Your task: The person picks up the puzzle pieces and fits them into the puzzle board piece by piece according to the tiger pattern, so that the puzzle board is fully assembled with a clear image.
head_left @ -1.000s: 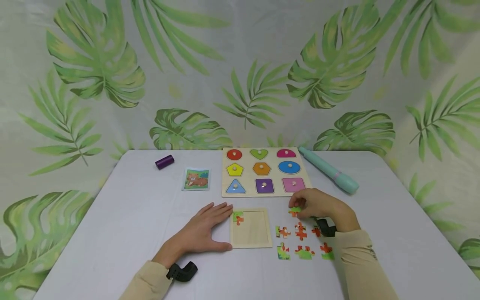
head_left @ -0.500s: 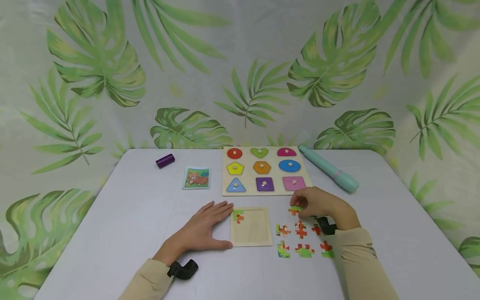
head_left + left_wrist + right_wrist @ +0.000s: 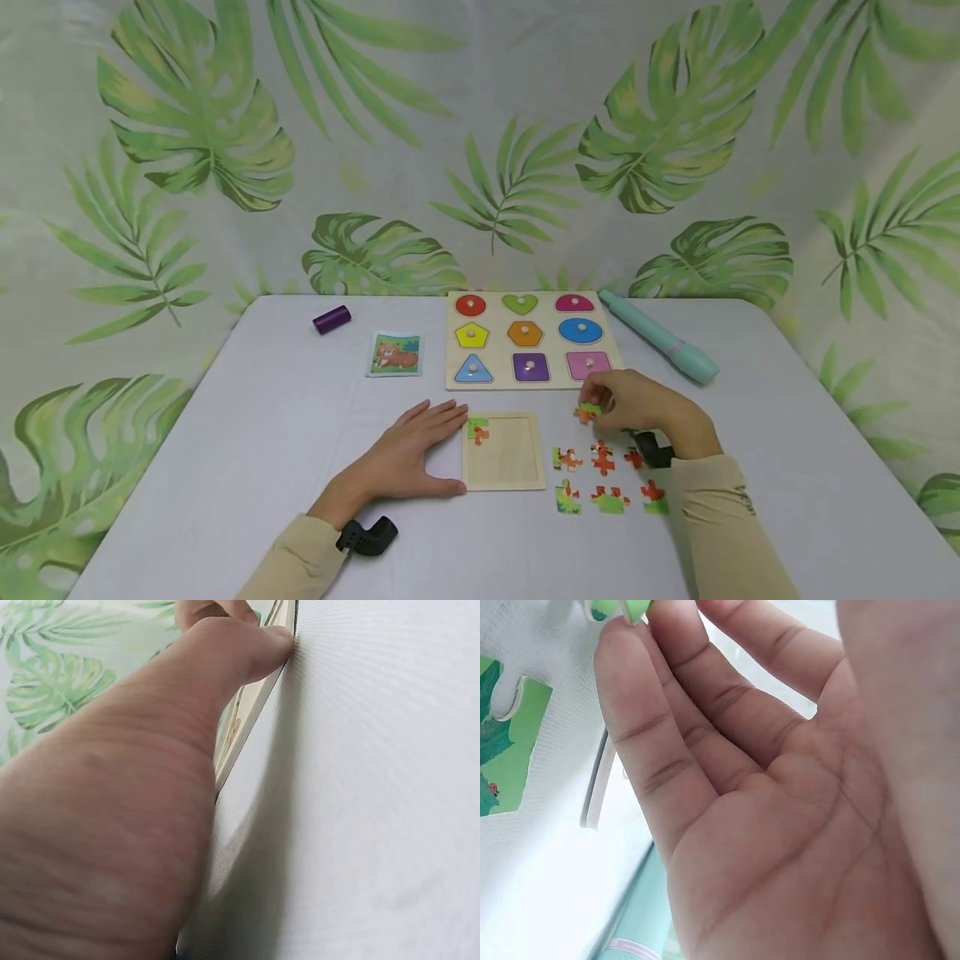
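My left hand [image 3: 408,457] lies flat on the table with fingers spread, its fingertips and thumb at the left edge of a square wooden puzzle tray [image 3: 502,485]. One green and orange jigsaw piece [image 3: 477,430] sits in the tray's upper left corner. To the right of the tray, my right hand [image 3: 633,400] pinches another green and orange jigsaw piece [image 3: 587,412] between thumb and fingers; it is now tilted. In the right wrist view that piece shows only as a green edge [image 3: 636,609] at the fingertips. Several loose jigsaw pieces [image 3: 602,458] lie in rows below this hand.
Behind the tray lies a wooden shape board [image 3: 497,380] with knobbed pieces. A teal wand-like tube [image 3: 660,337] is at the back right. A small tiger picture card [image 3: 395,355] and a purple cylinder [image 3: 332,320] lie at the back left.
The jigsaw piece in my right hand has tipped and risen slightly, shifting a little left. My left hand has stayed at the tray's edge.
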A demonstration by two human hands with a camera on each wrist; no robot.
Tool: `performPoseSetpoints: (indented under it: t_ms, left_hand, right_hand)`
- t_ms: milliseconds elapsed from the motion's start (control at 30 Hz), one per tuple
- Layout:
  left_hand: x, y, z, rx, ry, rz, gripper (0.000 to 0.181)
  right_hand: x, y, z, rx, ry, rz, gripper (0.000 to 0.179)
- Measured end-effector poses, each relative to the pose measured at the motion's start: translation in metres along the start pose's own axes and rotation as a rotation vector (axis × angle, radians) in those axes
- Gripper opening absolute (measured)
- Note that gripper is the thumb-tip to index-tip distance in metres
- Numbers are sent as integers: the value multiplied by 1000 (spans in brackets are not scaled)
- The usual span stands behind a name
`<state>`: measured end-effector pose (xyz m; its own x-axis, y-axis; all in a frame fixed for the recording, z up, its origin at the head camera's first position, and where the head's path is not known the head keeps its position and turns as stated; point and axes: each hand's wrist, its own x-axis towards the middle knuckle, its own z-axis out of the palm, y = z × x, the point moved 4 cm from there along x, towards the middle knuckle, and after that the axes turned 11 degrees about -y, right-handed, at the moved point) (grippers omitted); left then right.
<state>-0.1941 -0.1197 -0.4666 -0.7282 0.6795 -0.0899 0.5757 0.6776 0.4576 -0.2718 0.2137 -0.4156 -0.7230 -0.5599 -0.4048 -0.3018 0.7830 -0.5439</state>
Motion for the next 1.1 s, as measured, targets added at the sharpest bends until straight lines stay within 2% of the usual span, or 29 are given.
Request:
performPoseSetpoints:
  t_ms: [433, 767, 1100]
  left_hand:
    - [0, -1, -1, 6, -5, -8, 101]
    - [1, 0, 0, 0, -4, -6, 100]
    - [1, -2, 2, 4, 1, -8, 100]
  right_hand:
    - [1, -4, -5, -47, 18, -40, 27]
    - [-2, -10, -4, -27, 24, -61, 27]
    - [-4, -20, -4, -59, 51, -86, 28]
